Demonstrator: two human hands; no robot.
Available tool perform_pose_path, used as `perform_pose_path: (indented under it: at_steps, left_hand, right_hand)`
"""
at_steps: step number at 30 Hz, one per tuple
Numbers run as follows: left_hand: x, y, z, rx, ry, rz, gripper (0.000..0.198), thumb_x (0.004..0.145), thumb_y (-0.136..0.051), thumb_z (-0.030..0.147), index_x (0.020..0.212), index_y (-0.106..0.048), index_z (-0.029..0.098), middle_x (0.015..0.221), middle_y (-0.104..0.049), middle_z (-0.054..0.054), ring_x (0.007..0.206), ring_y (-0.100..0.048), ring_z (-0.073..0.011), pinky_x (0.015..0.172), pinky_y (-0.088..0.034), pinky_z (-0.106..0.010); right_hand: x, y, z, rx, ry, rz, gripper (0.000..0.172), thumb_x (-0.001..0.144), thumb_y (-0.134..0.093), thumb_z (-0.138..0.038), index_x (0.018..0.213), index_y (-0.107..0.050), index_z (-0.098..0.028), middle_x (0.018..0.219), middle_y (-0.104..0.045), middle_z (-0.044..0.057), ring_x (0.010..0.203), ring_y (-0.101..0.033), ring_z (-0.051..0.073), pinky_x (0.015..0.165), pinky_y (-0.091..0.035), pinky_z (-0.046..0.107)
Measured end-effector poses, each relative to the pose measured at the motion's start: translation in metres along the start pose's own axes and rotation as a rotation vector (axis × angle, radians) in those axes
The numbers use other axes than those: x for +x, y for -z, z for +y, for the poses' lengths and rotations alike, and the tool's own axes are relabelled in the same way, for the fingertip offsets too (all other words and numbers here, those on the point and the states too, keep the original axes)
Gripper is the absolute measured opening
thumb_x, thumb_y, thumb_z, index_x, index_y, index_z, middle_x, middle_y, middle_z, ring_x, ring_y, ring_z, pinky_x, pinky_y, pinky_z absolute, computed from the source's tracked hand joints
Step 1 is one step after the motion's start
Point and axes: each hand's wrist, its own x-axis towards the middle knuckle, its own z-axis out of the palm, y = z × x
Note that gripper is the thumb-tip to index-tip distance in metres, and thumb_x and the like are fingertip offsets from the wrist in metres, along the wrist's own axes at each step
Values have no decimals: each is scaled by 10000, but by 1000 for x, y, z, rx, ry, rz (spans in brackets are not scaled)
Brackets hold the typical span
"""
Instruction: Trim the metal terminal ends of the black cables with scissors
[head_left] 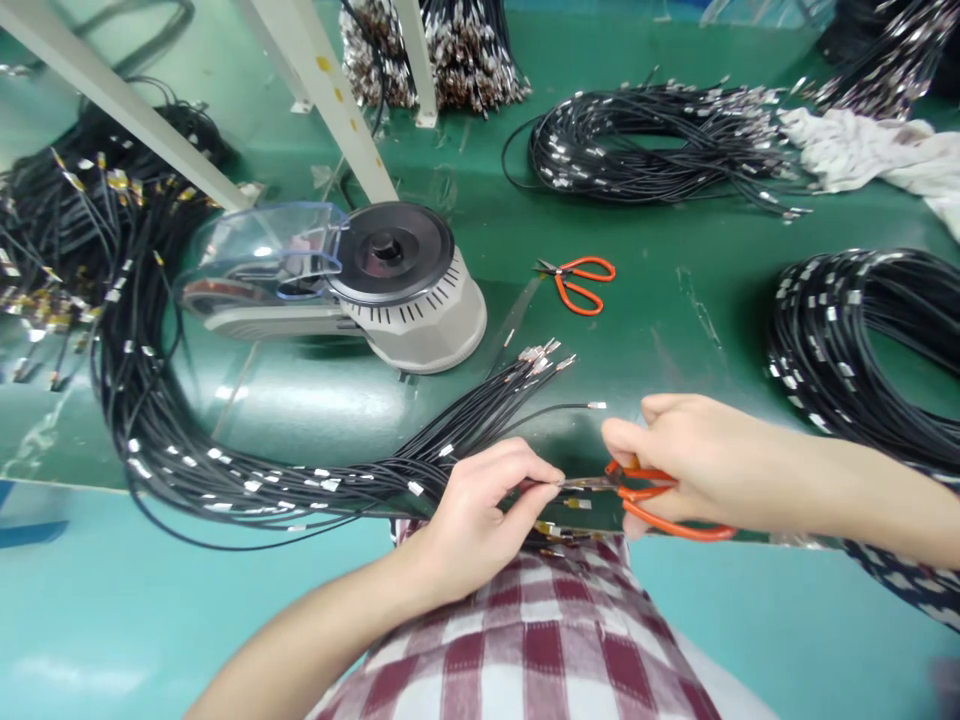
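On the green tabletop [645, 330], a wire end [559, 484] is pinched closed in the left hand's [480, 510] grip. Just right, scissors [652, 495] are gripped by the right hand [697, 455]; blades should be kept square, close to the fingertips.

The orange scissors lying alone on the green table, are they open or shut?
Shut: the spare scissors lie flat, their blades together in one point and their handles side by side.

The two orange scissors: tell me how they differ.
The scissors in the right hand are gripped, blades pointing left at a cable end pinched by the left hand. The spare scissors lie untouched farther back on the green table, with both handle loops in full view; the held pair's are partly covered by fingers. Both have orange handles.
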Motion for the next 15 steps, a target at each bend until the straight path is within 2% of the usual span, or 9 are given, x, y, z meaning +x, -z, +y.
perform_pose_path:
  at_steps: [2,5,6,8,9,11,12,15]
  left_hand:
    - [0,0,0,-22,-10,22,104,884,-624,89,887,-704,156,739,-666,-32,646,-602,-115,559,-478,-208]
    - [1,1,1,-60,41,33,82,876,-646,109,871,-716,151,733,-669,-37,625,-592,-114,536,-461,-210]
    - [1,2,1,-74,72,33,79,876,-649,118,865,-720,151,736,-674,-41,625,-595,-117,538,-462,-215]
    - [1,4,1,-100,125,42,83,880,-649,134,858,-725,155,745,-686,-48,650,-615,-132,569,-481,-233]
    - [2,5,1,-114,139,54,86,884,-646,138,862,-727,159,758,-694,-51,677,-630,-142,599,-497,-244]
    - [2,9,1,-134,144,91,90,889,-640,138,883,-724,168,796,-710,-54,737,-652,-155,667,-522,-263]
    - [2,11,1,-138,140,112,93,891,-636,134,895,-721,173,818,-715,-53,762,-658,-156,693,-528,-268]
    - [3,17,2,-119,126,156,120,902,-611,109,920,-705,182,850,-714,-43,786,-662,-148,725,-537,-268]
  right_hand:
    - [4,0,-1,165,-73,-80,347,808,-653,-330,720,-328,-248,536,-466,-65,575,-429,162,519,-218,253]
    - [5,-1,4,339,-108,-105,364,804,-675,-400,735,-352,-247,568,-499,-77,555,-430,136,512,-255,236]
    - [4,-1,8,380,-125,-90,358,806,-680,-434,755,-378,-248,567,-521,-80,539,-432,132,512,-269,235]
    - [-1,-2,23,368,-177,29,351,823,-665,-505,813,-424,-250,570,-572,-73,526,-454,138,533,-310,245]
    - [-5,-3,31,276,-227,150,343,841,-640,-528,840,-439,-249,579,-596,-57,533,-473,151,567,-337,263]
    - [-12,-5,49,-83,-360,415,331,871,-593,-549,907,-486,-238,598,-622,-10,550,-499,189,665,-371,323]
    - [-15,-7,57,-272,-414,483,334,894,-555,-552,940,-510,-224,585,-615,8,536,-493,203,699,-372,352]
    - [-19,-12,74,-577,-472,459,318,971,-425,-470,1009,-545,-178,536,-584,29,478,-460,212,714,-359,376]
